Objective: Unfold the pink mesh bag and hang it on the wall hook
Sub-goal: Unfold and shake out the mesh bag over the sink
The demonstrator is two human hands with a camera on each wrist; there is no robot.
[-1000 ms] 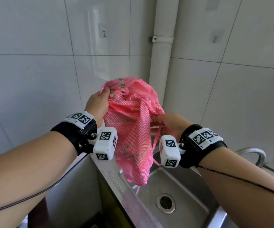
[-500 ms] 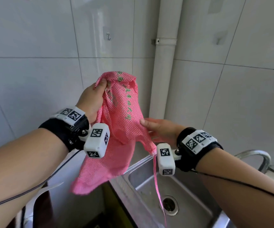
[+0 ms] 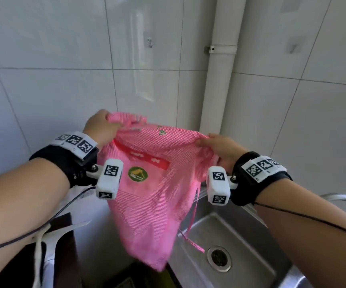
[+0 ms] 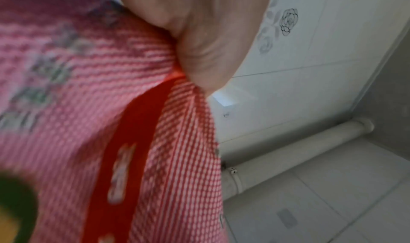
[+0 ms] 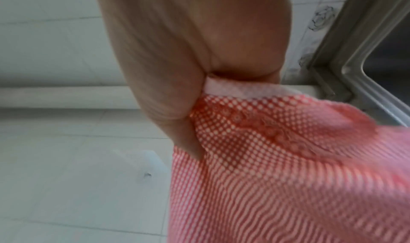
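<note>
Left hand (image 3: 101, 129) and right hand (image 3: 220, 148) each pinch, fingers clamped, opposite top corners of the pink mesh bag (image 3: 147, 196), stretching it open below the wall hook (image 3: 150, 43).

Pink mesh bag (image 3: 147, 204), green badge (image 3: 138, 174)

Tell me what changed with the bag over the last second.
The pink mesh bag went from a bunched wad to spread open: the right hand moved right, pulling its edge away from the left hand. Both hands keep gripping the top edge; the wall hook is still bare, above.
</note>
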